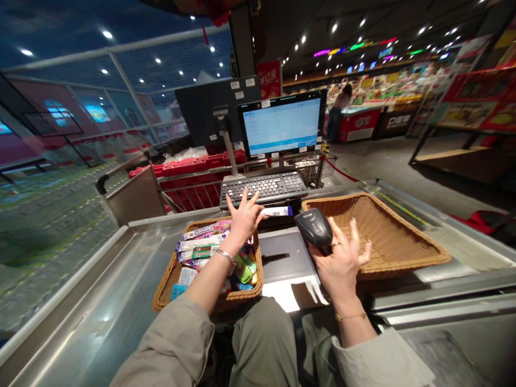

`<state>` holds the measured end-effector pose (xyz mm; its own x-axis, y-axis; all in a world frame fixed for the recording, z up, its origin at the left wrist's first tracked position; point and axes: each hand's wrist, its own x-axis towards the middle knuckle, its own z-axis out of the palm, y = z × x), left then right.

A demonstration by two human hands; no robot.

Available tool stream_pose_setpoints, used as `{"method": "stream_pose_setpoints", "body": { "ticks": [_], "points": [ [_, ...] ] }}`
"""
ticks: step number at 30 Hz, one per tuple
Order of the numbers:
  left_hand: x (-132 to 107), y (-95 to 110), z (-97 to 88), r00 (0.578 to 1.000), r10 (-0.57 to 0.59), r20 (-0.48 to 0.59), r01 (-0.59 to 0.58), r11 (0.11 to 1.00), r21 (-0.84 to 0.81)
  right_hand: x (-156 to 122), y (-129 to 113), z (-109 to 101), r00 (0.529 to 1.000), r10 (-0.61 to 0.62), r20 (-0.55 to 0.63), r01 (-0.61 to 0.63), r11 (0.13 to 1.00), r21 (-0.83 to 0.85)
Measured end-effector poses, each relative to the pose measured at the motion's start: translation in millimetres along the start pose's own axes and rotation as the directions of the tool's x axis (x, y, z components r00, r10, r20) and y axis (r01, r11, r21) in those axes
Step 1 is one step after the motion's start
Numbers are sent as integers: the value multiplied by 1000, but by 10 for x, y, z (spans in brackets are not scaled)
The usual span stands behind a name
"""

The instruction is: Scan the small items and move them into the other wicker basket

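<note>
My left hand (243, 223) hovers with spread fingers over a wicker basket (173, 275) full of small packaged goods (201, 247), touching none that I can tell. A flat packet (276, 211) lies just past my fingertips, in front of a black keyboard (264, 188). My right hand (338, 263) grips a black handheld barcode scanner (313, 227) against its thumb side, with the fingers splayed. Beneath that hand is the near edge of a second, larger wicker basket (403, 252). Between the baskets sits a grey scanning plate (284, 255).
A steel checkout counter (97, 317) runs around both baskets. A monitor (281, 123) stands beyond the keyboard, with a metal cart holding red baskets (193, 172) to its left. A person (341, 113) stands far off by a red store counter. My knees are below.
</note>
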<state>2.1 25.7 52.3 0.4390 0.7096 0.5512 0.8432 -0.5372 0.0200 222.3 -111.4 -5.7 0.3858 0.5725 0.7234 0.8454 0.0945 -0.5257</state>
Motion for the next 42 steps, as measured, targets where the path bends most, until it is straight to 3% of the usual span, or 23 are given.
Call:
{"method": "stream_pose_setpoints", "body": {
  "ticks": [9,23,27,32,36,42],
  "points": [
    [313,438,175,983,182,-13,-182,983,-25,111,285,-157,979,179,-95,-180,984,-8],
    [653,987,463,898,439,31,-437,898,-60,164,721,-269,900,314,-302,-341,939,-39],
    [732,1184,537,875,478,78,-472,878,-81,186,797,-288,872,353,-338,-392,919,-51],
    [794,1415,692,876,461,141,-453,887,-86,182,880,-299,866,368,-338,-408,912,-52],
    [735,1370,704,880,448,159,-440,894,-82,173,907,-286,869,369,-331,-408,911,-56],
    [456,973,569,935,308,176,-303,951,-53,166,798,-236,893,337,-297,-363,931,-34]
  ]
}}
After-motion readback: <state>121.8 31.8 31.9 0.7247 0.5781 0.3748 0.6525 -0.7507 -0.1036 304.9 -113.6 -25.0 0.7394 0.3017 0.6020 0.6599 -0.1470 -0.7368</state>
